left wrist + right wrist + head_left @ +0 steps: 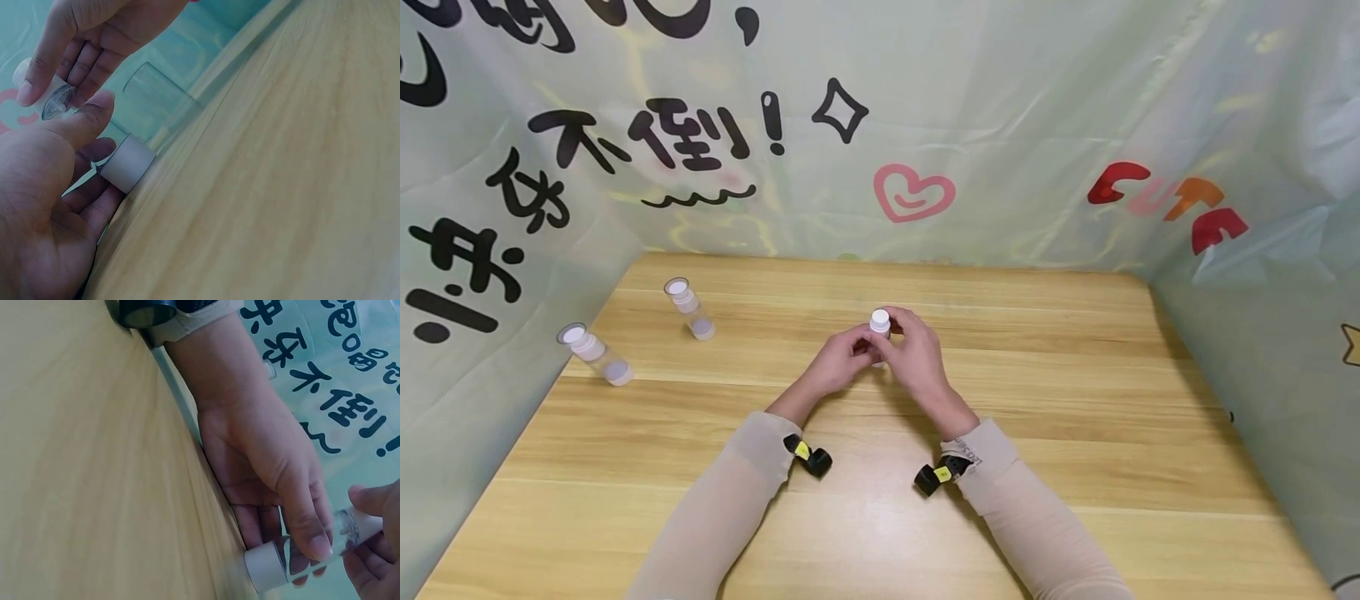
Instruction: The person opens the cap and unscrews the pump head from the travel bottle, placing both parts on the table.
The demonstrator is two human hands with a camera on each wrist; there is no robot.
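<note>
Both hands are at a small clear bottle with a white top [880, 321] and a pale base, at the middle of the table. The left hand [838, 360] grips its clear body; in the right wrist view, the thumb of that left hand [269, 450] lies across the body above the base [265, 567]. The right hand [917, 354] pinches the white top, which shows in the left wrist view [24, 74]. The bottle's base [128, 164] is close to the tabletop; contact cannot be told. A clear cylinder outline [159, 100] appears beside the base.
Two similar bottles with white tops stand at the left of the wooden table [1075, 400], one nearer the left edge [598, 357], the other farther back [691, 310]. A printed pale curtain [1015, 125] encloses the back and sides.
</note>
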